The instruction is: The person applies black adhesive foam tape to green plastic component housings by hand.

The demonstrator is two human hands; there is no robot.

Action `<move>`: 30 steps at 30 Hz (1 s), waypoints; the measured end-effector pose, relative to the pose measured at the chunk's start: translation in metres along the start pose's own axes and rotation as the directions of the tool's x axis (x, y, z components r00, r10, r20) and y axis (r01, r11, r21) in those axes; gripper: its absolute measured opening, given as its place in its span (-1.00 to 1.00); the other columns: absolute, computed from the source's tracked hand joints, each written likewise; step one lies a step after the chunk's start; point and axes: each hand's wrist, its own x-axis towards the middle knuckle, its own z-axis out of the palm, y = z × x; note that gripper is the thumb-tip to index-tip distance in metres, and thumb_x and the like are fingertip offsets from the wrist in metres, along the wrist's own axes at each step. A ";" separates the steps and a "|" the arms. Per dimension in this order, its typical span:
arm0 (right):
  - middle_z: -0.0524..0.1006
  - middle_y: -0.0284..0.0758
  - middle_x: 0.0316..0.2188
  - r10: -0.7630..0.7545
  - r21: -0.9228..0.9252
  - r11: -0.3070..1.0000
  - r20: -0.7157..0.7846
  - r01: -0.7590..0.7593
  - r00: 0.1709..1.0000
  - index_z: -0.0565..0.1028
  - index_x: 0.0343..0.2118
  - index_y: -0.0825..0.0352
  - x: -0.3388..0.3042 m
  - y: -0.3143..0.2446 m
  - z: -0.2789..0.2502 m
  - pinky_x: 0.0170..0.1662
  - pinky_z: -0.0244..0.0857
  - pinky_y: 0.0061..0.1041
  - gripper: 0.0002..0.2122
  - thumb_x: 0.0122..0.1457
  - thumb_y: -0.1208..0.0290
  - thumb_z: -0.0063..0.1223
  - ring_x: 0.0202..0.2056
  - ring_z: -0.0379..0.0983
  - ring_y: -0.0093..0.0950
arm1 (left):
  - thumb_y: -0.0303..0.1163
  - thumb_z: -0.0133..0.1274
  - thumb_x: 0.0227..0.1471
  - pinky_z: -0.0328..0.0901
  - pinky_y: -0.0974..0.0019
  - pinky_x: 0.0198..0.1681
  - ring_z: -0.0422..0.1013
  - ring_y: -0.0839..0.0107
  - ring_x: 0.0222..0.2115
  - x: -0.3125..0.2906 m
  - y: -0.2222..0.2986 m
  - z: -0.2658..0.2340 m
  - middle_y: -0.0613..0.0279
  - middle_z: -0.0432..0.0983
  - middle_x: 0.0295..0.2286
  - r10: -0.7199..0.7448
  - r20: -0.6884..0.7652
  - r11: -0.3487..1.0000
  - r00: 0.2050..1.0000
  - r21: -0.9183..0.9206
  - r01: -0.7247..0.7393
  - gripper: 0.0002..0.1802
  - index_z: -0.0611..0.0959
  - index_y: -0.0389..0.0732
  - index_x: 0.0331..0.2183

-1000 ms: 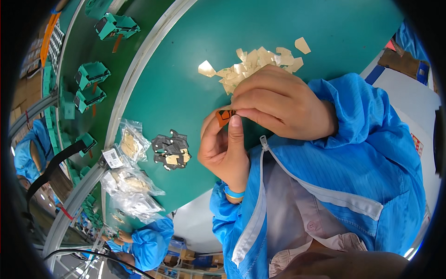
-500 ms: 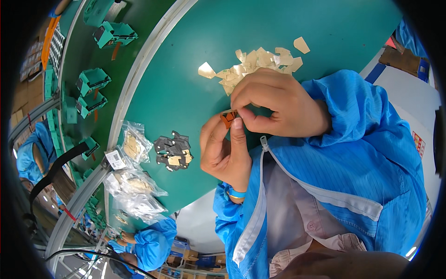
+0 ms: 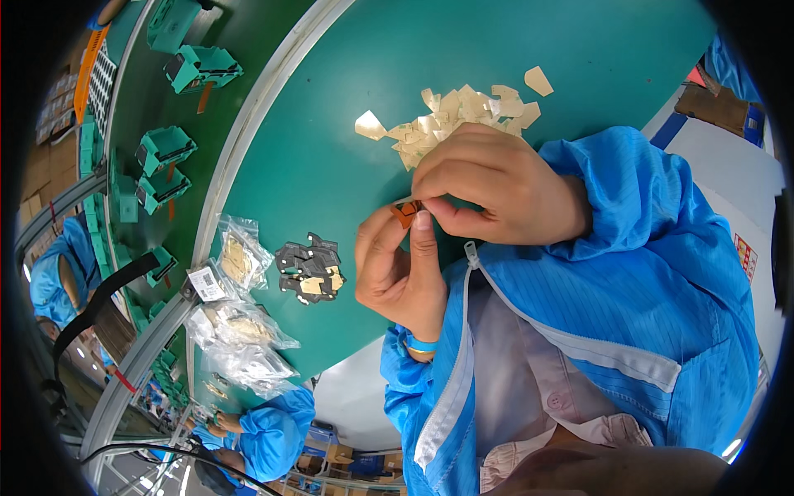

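My left hand (image 3: 399, 263) pinches a small orange-brown piece with black markings (image 3: 405, 214) between thumb and forefinger. It is thin and flat, perhaps film-like; its exact kind is too small to tell. My right hand (image 3: 496, 183) meets the same piece from the right, thumb and forefinger pressed together at its edge. What those right fingertips grip is hidden. Beyond the hands lies a loose pile of cream-coloured cut sheet pieces (image 3: 463, 107). Left of my left hand rests a small heap of black moulded parts (image 3: 310, 263), with cream pieces among them.
Clear plastic bags (image 3: 240, 326) with cream pieces lie at the green table's left edge. A metal rail (image 3: 240, 124) divides the table from a green belt carrying several green fixtures (image 3: 203, 68) with orange strips. A co-worker in blue (image 3: 277, 434) sits at the lower left.
The orange piece has tilted slightly flatter between my fingertips. Both hands hold nearly the same place, and the pile and bags have not moved.
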 end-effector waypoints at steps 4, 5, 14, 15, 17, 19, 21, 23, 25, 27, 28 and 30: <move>0.56 -0.31 -0.38 0.132 0.104 0.985 0.054 -0.137 0.990 0.50 -0.39 0.32 0.000 -0.003 -0.002 -0.27 0.35 -0.42 -0.85 -0.06 0.61 0.20 -0.37 0.50 -0.36 | -0.65 0.19 0.03 0.33 0.37 -0.14 0.46 0.41 -0.24 -0.001 0.000 -0.001 0.11 0.53 -0.23 -0.010 0.005 1.000 1.000 -0.016 0.010 -0.85 0.67 -0.35 -0.28; 0.56 -0.31 -0.39 0.213 0.168 0.960 0.087 -0.225 0.973 0.50 -0.40 0.33 0.001 -0.004 -0.003 -0.26 0.35 -0.43 -0.87 -0.05 0.62 0.18 -0.37 0.50 -0.37 | -0.65 0.19 0.03 0.33 0.37 -0.15 0.46 0.41 -0.24 -0.001 0.000 -0.001 0.10 0.53 -0.23 -0.012 0.008 1.000 1.000 -0.006 0.012 -0.86 0.67 -0.35 -0.28; 0.47 -0.29 -0.20 0.538 0.772 0.248 0.393 -0.585 0.746 0.40 -0.30 0.39 -0.003 -0.006 0.005 -0.04 0.30 -0.52 -0.95 0.19 0.62 -0.03 -0.16 0.42 -0.54 | -0.64 0.10 0.10 0.39 0.28 -0.09 0.51 0.28 -0.22 0.000 0.002 0.002 0.02 0.51 -0.20 -0.019 -0.007 0.997 1.000 -0.073 0.019 -0.85 0.62 -0.40 -0.23; 0.47 -0.29 -0.20 0.541 0.779 0.249 0.381 -0.575 0.750 0.40 -0.30 0.39 -0.004 -0.006 0.008 -0.04 0.30 -0.52 -0.95 0.19 0.62 -0.03 -0.16 0.42 -0.54 | -0.64 0.10 0.10 0.39 0.28 -0.09 0.51 0.28 -0.22 -0.001 0.002 0.003 0.02 0.51 -0.20 -0.015 0.005 0.997 1.000 -0.070 0.015 -0.85 0.62 -0.40 -0.23; 0.46 -0.29 -0.19 0.552 0.815 0.192 0.371 -0.547 0.747 0.40 -0.29 0.39 -0.005 -0.006 0.012 -0.02 0.29 -0.52 -0.95 0.19 0.63 -0.04 -0.17 0.41 -0.53 | -0.64 0.08 0.11 0.40 0.26 -0.08 0.52 0.24 -0.22 -0.001 0.001 0.006 -0.01 0.52 -0.19 -0.059 -0.059 0.995 0.997 -0.085 0.054 -0.86 0.61 -0.41 -0.23; 0.46 -0.29 -0.19 0.542 0.798 0.241 0.361 -0.552 0.759 0.40 -0.29 0.39 -0.002 -0.008 0.010 -0.02 0.30 -0.51 -0.95 0.19 0.62 -0.04 -0.17 0.42 -0.53 | -0.64 0.08 0.11 0.40 0.26 -0.08 0.52 0.25 -0.23 -0.003 -0.004 0.005 -0.04 0.53 -0.19 -0.046 -0.079 0.995 0.996 -0.096 0.038 -0.85 0.60 -0.41 -0.22; 0.46 -0.29 -0.19 0.524 0.780 0.289 0.358 -0.556 0.773 0.40 -0.29 0.39 0.002 -0.011 0.009 -0.03 0.30 -0.51 -0.95 0.20 0.62 -0.04 -0.17 0.42 -0.53 | -0.64 0.07 0.11 0.40 0.26 -0.08 0.51 0.25 -0.23 -0.004 -0.003 0.003 -0.06 0.53 -0.18 -0.029 -0.107 0.994 0.994 -0.104 0.018 -0.84 0.59 -0.41 -0.21; 0.46 -0.29 -0.19 0.485 0.776 0.324 0.356 -0.542 0.799 0.40 -0.29 0.40 0.003 -0.013 0.009 -0.03 0.31 -0.49 -0.96 0.20 0.61 -0.05 -0.17 0.43 -0.51 | -0.65 0.07 0.11 0.40 0.26 -0.09 0.51 0.25 -0.24 -0.005 0.000 0.001 -0.08 0.55 -0.20 0.036 -0.123 0.996 0.992 -0.072 -0.045 -0.82 0.58 -0.39 -0.19; 0.46 -0.29 -0.19 0.521 0.798 0.256 0.362 -0.545 0.773 0.40 -0.30 0.40 0.001 -0.012 0.009 -0.03 0.31 -0.49 -0.96 0.19 0.60 -0.04 -0.17 0.44 -0.51 | -0.66 0.06 0.11 0.40 0.25 -0.09 0.51 0.26 -0.25 -0.004 -0.005 0.005 -0.08 0.55 -0.20 0.049 -0.111 0.995 0.993 -0.083 -0.059 -0.82 0.58 -0.39 -0.19; 0.47 -0.29 -0.20 0.542 0.820 0.183 0.376 -0.542 0.752 0.41 -0.30 0.40 0.000 -0.014 0.011 -0.03 0.32 -0.49 -0.96 0.19 0.59 -0.03 -0.17 0.44 -0.51 | -0.66 0.05 0.12 0.40 0.25 -0.09 0.51 0.26 -0.25 -0.004 -0.008 0.006 -0.08 0.55 -0.20 0.070 -0.110 0.993 0.991 -0.085 -0.080 -0.81 0.58 -0.39 -0.18; 0.47 -0.29 -0.21 0.562 0.834 0.120 0.391 -0.539 0.729 0.41 -0.30 0.39 0.001 -0.016 0.014 -0.03 0.31 -0.50 -0.96 0.19 0.59 -0.02 -0.18 0.44 -0.52 | -0.65 0.05 0.12 0.40 0.25 -0.09 0.51 0.26 -0.25 -0.004 -0.009 0.005 -0.08 0.55 -0.20 0.104 -0.132 0.989 0.986 -0.093 -0.117 -0.82 0.57 -0.39 -0.18; 0.48 -0.29 -0.21 0.583 0.847 0.059 0.400 -0.528 0.707 0.42 -0.31 0.39 0.001 -0.017 0.018 -0.03 0.31 -0.51 -0.96 0.19 0.59 -0.01 -0.18 0.44 -0.52 | -0.64 0.05 0.12 0.40 0.25 -0.10 0.50 0.26 -0.25 -0.004 -0.008 0.005 -0.08 0.55 -0.20 0.140 -0.146 0.982 0.979 -0.103 -0.156 -0.82 0.57 -0.39 -0.18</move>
